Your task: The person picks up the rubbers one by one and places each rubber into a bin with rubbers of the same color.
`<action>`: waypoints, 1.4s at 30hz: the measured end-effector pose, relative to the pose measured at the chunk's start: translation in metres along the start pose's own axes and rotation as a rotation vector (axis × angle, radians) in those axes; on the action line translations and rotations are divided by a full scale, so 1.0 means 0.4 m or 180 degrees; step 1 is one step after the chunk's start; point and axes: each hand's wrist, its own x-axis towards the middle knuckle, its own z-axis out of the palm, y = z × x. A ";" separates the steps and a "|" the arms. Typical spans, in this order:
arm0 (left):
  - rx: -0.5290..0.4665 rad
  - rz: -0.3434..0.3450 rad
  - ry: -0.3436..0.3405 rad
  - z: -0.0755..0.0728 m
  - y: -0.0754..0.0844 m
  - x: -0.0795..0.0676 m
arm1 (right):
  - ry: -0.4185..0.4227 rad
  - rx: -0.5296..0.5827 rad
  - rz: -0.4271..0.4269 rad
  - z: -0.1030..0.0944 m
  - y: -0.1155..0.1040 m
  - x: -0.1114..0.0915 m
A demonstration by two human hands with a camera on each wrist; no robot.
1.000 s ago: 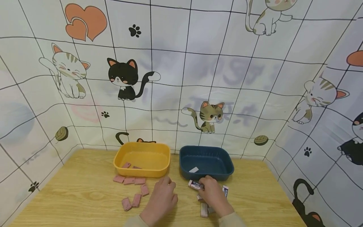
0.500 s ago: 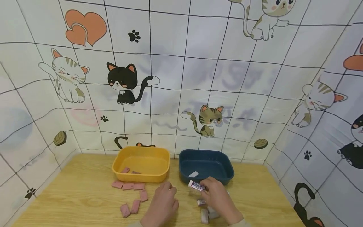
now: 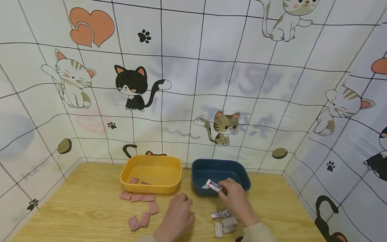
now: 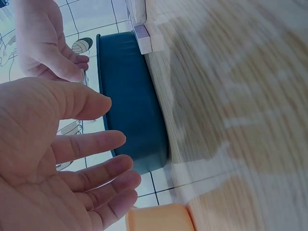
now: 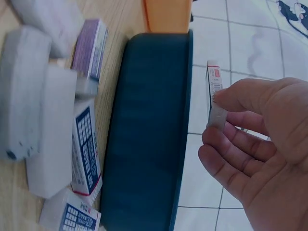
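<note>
In my right hand (image 3: 237, 200) I pinch a white eraser in a printed sleeve (image 3: 215, 186) between thumb and fingers. It is over the front of the dark blue tray (image 3: 222, 193), and in the right wrist view the eraser (image 5: 215, 94) is raised beyond the tray's rim. A white piece (image 3: 205, 186) lies inside that tray, partly hidden. Several white erasers (image 3: 229, 221) are on the table below my right hand, some sleeved and some plain. My left hand (image 3: 177, 215) is near the table between the groups, its fingers (image 4: 96, 171) loosely bent and holding nothing.
A yellow tray (image 3: 151, 190) stands left of the blue one, with pink blocks (image 3: 134, 180) inside. Several more pink blocks (image 3: 136, 198) lie on the wooden table (image 3: 90, 208) before it. A cat-print sheet (image 3: 181, 84) covers the walls behind and at both sides.
My right hand has lifted the sleeved eraser from the table before the blue tray up over its front rim. The left hand has stayed nearly in place.
</note>
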 end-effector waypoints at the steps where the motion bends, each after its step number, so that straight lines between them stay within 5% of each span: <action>1: 0.0008 0.0009 0.0003 0.001 0.003 0.002 | -0.0001 -0.0041 0.0032 0.001 0.005 0.005; 15: -0.0090 -0.0193 -0.0464 0.006 0.031 0.021 | -0.0302 -0.0308 0.0462 0.031 0.069 0.076; 29: -0.0045 -0.0119 -0.0475 0.009 0.028 0.017 | -0.0527 -0.0437 0.0802 0.080 0.094 0.126; 42: -0.0049 -0.0166 -0.0509 0.007 0.029 0.015 | -0.0386 -0.0437 0.0700 0.059 0.065 0.111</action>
